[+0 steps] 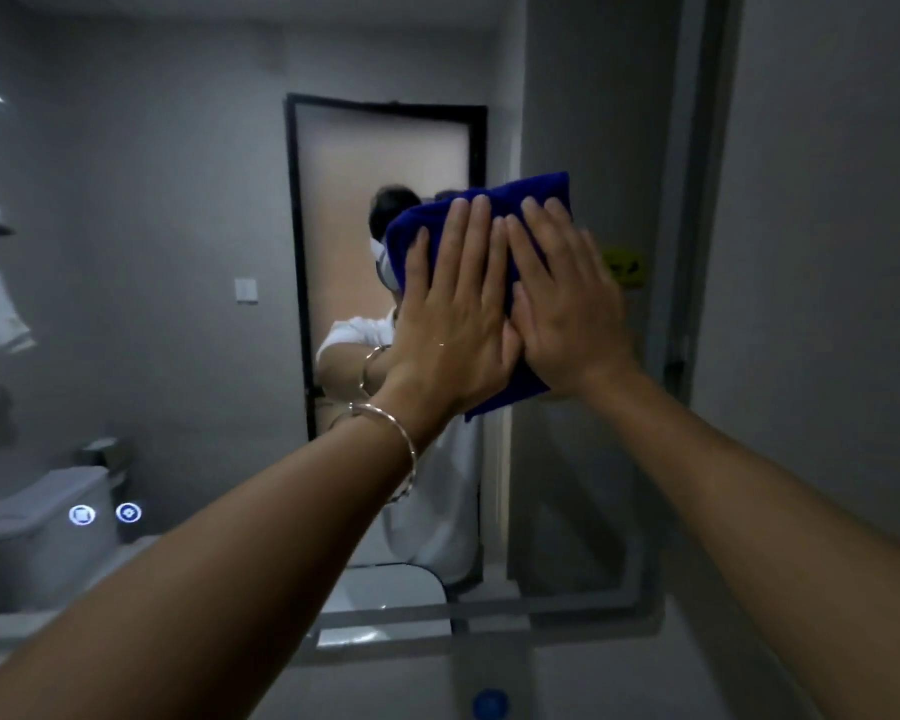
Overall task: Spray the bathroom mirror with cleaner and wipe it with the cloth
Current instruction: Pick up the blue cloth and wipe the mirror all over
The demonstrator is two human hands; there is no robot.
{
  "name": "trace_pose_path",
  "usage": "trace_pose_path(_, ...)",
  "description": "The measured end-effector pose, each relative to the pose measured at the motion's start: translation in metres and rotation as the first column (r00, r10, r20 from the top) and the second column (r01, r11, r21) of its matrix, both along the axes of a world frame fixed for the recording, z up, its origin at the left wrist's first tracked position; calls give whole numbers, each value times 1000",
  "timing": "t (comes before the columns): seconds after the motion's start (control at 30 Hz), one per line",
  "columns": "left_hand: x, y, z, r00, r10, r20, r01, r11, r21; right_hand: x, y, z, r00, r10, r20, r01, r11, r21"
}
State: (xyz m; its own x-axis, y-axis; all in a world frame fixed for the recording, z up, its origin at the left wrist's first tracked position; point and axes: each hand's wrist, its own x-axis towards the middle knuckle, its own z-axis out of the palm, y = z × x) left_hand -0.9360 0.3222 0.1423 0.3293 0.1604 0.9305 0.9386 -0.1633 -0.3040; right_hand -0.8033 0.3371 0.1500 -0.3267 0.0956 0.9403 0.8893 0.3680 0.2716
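**Mirror Wiping: Two-Hand Contact on Cloth**

**Hands.** The left hand (453,324) and right hand (567,304) lie side by side, both flat with fingers straight and pointing up. Neither hand curls round anything. Both palms press on the blue cloth (541,187). The left thumb touches the edge of the right hand. A thin metal bangle (401,439) sits on the left wrist.

**Task item.** The folded cloth is held flat against the bathroom mirror (178,252), right of centre and in its upper half. Blue edges show above the fingertips, left of the left hand, and below the palms.

**Obstructions.** Hands and cloth cover most of the reflected head of the person. Both forearms cross the near lower field and hide much of the area below the mirror.

**Surroundings (reflected).**
- Black-framed door (385,148), far centre.
- Wall switch (246,290), left of the door.
- Toilet tank (42,517), lower left.
- Blurred yellow object (624,267), just right of the right hand; type cannot be told.

**Surroundings (direct).**
- Two lit round icons (81,515) on the glass, lower left.
- Grey wall (827,252), right of the mirror.
- Blurred blue round object (489,704), near bottom edge; type cannot be told.
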Motion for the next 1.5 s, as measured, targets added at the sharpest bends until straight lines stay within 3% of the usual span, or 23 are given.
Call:
trace_pose_path(0.2,57,5,-7,996,49,-76,-48,999,14,57,9,-16,996,24,-87,-21,999,35)
trace_pose_path(0.67,58,10,-15,993,74,-89,-74,997,5,58,13,-25,992,17,-126,-4,994,105)
trace_pose_path(0.97,37,2,-4,986,32,-166,-31,999,5,43,-8,-19,987,6,-163,-19,997,-75)
trace_pose_path(1.07,31,2,4,993,11,-114,-12,1000,-7,35,-8,-14,982,1,-187,-20,995,-101)
trace_pose_path(1.3,57,11,71,989,17,-147,-17,1000,6,62,5,48,978,-5,-211,-3,999,-36)
trace_pose_path(1.5,71,18,58,993,53,-101,-48,997,59,74,16,40,977,13,-212,6,996,93)
